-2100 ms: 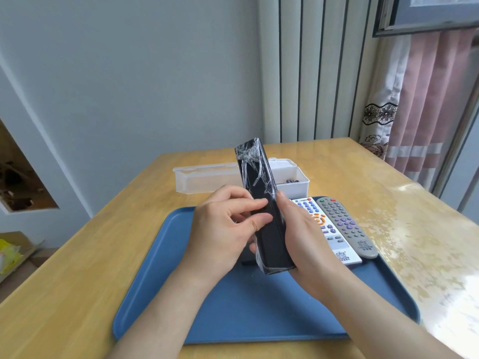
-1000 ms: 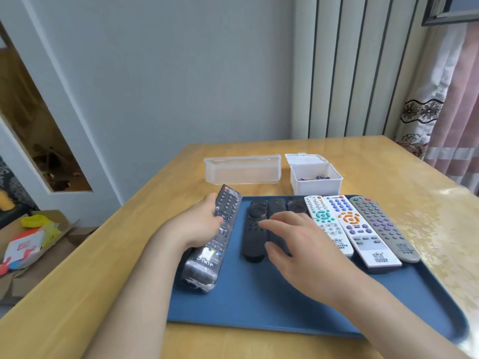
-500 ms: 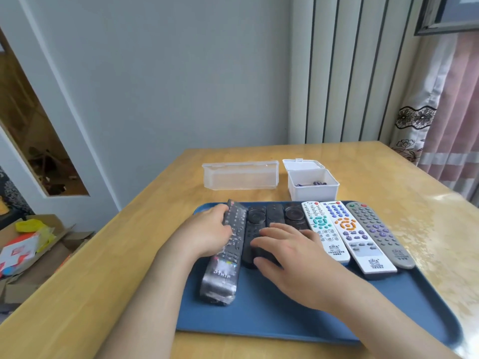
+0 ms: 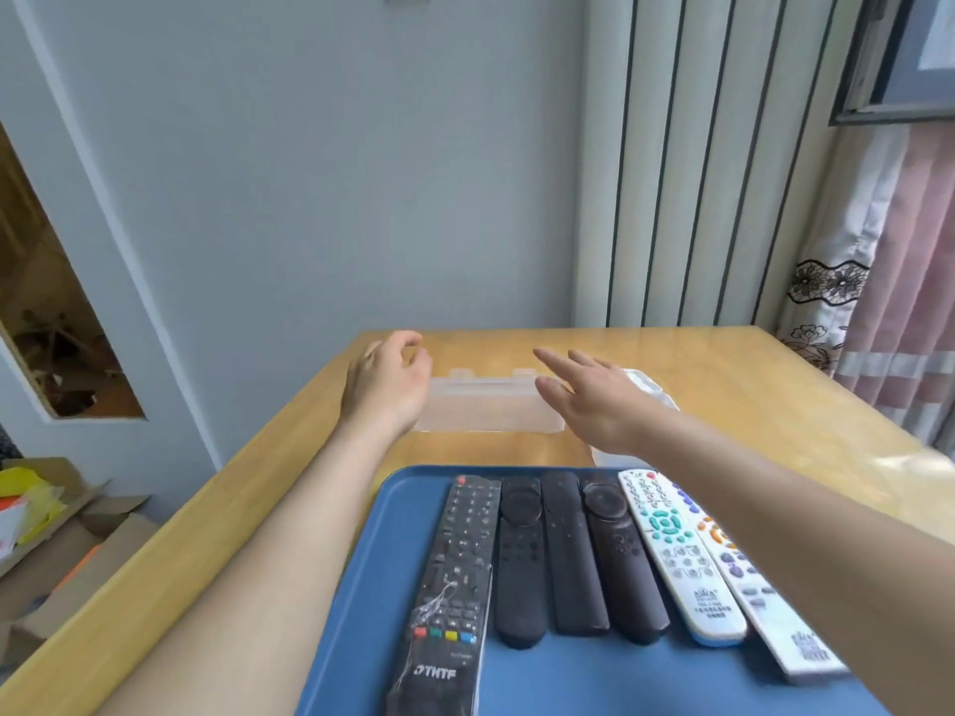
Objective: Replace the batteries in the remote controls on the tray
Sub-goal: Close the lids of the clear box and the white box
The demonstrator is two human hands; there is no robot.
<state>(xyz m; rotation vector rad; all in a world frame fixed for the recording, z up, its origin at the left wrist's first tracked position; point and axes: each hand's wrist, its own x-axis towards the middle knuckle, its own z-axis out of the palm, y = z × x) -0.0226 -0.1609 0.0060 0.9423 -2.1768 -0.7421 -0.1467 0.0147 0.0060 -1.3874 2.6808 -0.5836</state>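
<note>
Black film-wrapped remote [image 4: 455, 576] on tray [image 4: 568, 674]

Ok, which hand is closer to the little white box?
Right. The right hand hides part of the little white box; the left hand is away at the left end of the long clear box.

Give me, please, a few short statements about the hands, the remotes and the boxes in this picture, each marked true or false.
1. The left hand and the right hand both hold nothing. True.
2. The long black remote with the coloured buttons lies on the table beside the tray. False: it lies on the tray, at the left end of the row.
3. The clear box stands on the table beyond the tray. True.
4. The white remotes lie left of the black ones. False: they lie to the right of them.
</note>
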